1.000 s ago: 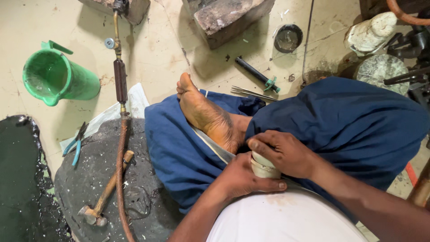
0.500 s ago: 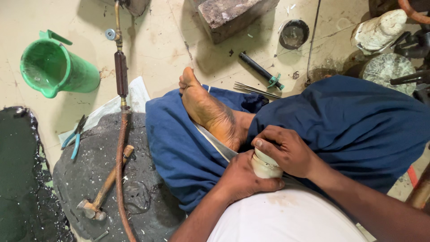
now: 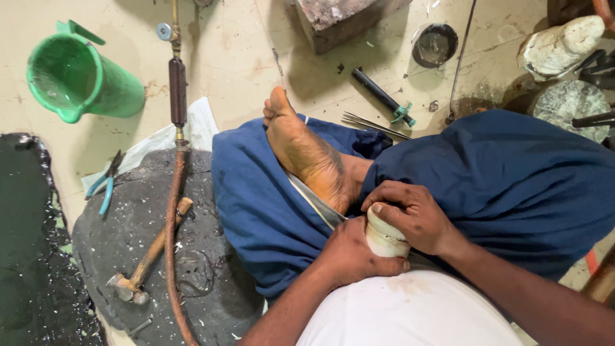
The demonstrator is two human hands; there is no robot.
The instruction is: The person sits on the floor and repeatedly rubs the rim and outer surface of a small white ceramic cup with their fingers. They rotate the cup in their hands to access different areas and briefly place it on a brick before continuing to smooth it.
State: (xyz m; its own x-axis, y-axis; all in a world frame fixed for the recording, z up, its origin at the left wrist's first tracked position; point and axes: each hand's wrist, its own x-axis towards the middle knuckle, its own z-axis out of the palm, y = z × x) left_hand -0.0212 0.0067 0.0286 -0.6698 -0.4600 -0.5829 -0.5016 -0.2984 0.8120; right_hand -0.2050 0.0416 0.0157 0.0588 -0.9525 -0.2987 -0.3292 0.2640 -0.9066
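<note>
In my lap, just below my bare foot [image 3: 307, 157], both my hands grip a small pale cylinder [image 3: 383, 236]: left hand [image 3: 351, 253] cupping underneath, right hand [image 3: 410, 214] fingers wrapped over its top.

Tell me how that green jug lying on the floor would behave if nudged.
The green jug lies on its side, so its round body would probably roll, though the spout and handle may stop it. It looks like thin plastic and empty, so likely light and easily shoved. Nothing touches it; the torch lies just beside.

White object [image 3: 384, 237] mostly hidden by both hands.
</note>
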